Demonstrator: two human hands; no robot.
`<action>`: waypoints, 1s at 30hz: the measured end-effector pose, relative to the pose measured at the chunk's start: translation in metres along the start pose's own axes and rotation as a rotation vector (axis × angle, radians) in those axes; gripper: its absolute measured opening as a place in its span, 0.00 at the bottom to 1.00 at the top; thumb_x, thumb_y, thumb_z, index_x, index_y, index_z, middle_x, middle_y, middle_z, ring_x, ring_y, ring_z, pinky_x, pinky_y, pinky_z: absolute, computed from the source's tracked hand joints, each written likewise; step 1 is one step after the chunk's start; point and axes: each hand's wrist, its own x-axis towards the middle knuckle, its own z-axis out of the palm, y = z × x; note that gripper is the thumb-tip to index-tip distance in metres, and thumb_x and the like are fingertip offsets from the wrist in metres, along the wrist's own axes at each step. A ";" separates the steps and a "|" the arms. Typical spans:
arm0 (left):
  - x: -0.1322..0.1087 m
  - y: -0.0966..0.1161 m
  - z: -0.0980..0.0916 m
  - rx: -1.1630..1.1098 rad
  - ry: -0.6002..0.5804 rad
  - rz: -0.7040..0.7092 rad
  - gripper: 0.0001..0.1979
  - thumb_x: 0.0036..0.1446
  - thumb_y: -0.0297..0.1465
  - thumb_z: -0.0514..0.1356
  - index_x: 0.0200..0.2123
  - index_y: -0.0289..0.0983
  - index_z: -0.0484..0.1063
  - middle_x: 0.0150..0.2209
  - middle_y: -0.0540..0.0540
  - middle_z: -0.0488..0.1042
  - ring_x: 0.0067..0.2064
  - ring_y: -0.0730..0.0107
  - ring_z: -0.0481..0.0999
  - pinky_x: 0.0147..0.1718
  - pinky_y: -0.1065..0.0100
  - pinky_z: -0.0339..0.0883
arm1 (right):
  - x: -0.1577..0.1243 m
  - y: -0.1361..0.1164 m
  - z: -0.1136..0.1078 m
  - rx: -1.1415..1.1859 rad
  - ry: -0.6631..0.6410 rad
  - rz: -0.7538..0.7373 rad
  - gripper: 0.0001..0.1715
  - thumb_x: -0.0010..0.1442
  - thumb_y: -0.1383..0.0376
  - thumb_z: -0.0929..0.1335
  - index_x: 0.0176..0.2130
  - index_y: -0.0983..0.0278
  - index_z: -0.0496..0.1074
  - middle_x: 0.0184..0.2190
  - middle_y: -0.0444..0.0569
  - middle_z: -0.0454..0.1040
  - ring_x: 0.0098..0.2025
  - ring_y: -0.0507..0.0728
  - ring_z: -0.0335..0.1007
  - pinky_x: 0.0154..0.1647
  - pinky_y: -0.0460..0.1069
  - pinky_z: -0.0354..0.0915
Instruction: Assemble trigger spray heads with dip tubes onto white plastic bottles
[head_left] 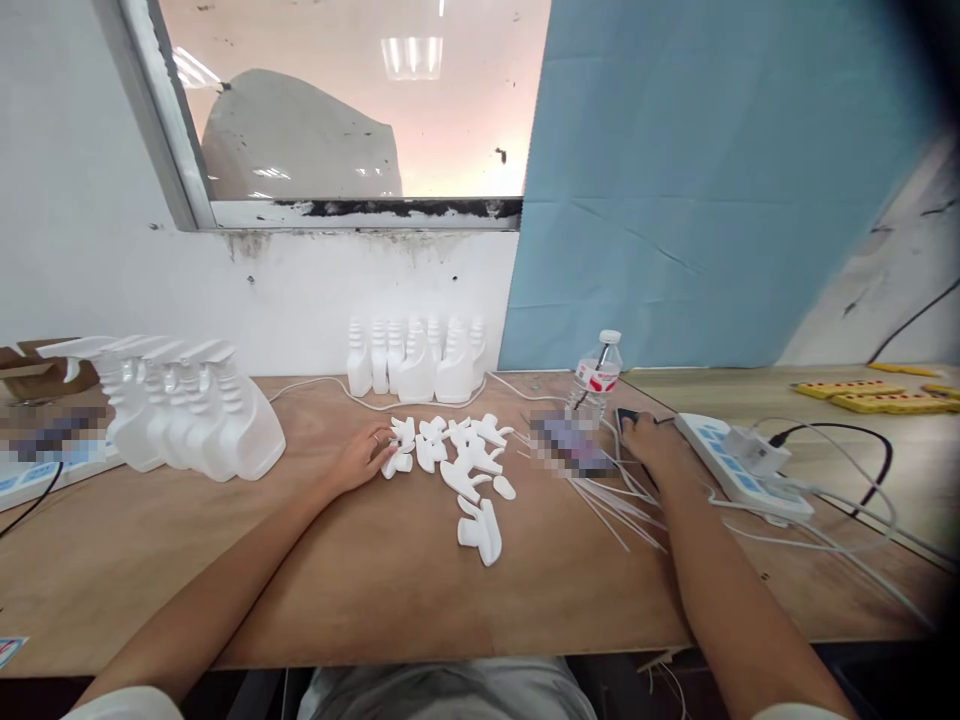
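Observation:
My left hand (364, 458) rests on the table at the left edge of a loose pile of white plastic spray-trigger parts (471, 452), its fingertips against the nearest pieces and its thumb apart from the fingers. A single trigger head (489, 532) lies nearer to me, below the pile. At the right, my right hand (646, 445) has its fingers round a flat dark device, seemingly a phone (625, 414), partly hidden under the hand. Thin white tubes (611, 505) lie between the pile and my right forearm.
White bottles with trigger heads (195, 420) stand at the left, headless ones (416, 365) by the wall. A drink bottle (600, 375) stands behind a blurred phone (574, 445). A power strip (739, 470) with cables lies right; yellow items (892, 402) sit farther off. A cardboard box (49, 372) is far left.

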 end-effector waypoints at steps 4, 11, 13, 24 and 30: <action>0.001 0.002 0.001 -0.064 0.064 -0.007 0.18 0.68 0.39 0.45 0.49 0.38 0.68 0.52 0.40 0.68 0.54 0.62 0.69 0.56 0.58 0.61 | 0.006 0.015 -0.006 0.034 -0.010 0.075 0.26 0.66 0.64 0.54 0.57 0.72 0.64 0.52 0.71 0.69 0.56 0.71 0.65 0.52 0.63 0.58; -0.007 0.007 0.000 -0.064 0.076 0.061 0.16 0.67 0.38 0.47 0.49 0.38 0.69 0.51 0.40 0.67 0.54 0.61 0.66 0.56 0.57 0.60 | 0.002 0.035 -0.016 0.065 0.082 0.189 0.21 0.62 0.67 0.58 0.50 0.69 0.71 0.47 0.67 0.73 0.50 0.66 0.69 0.43 0.56 0.58; -0.009 0.011 -0.002 -0.052 0.043 0.107 0.15 0.66 0.38 0.49 0.49 0.38 0.68 0.51 0.40 0.67 0.54 0.61 0.65 0.56 0.57 0.60 | 0.002 0.037 -0.016 0.068 0.096 0.196 0.20 0.61 0.68 0.59 0.48 0.68 0.72 0.45 0.65 0.75 0.48 0.65 0.69 0.41 0.54 0.57; -0.009 0.014 -0.001 -0.005 -0.017 0.187 0.17 0.63 0.40 0.54 0.50 0.37 0.68 0.50 0.39 0.69 0.53 0.59 0.67 0.55 0.58 0.62 | 0.003 0.040 -0.012 0.087 0.104 0.166 0.19 0.57 0.70 0.61 0.45 0.65 0.75 0.44 0.58 0.77 0.45 0.62 0.70 0.38 0.51 0.57; -0.011 0.015 0.000 0.015 -0.006 0.198 0.19 0.63 0.41 0.55 0.52 0.37 0.67 0.52 0.39 0.68 0.54 0.59 0.67 0.55 0.58 0.62 | 0.003 0.039 -0.010 0.077 0.085 0.163 0.17 0.57 0.68 0.62 0.43 0.65 0.76 0.43 0.59 0.77 0.44 0.63 0.71 0.38 0.52 0.58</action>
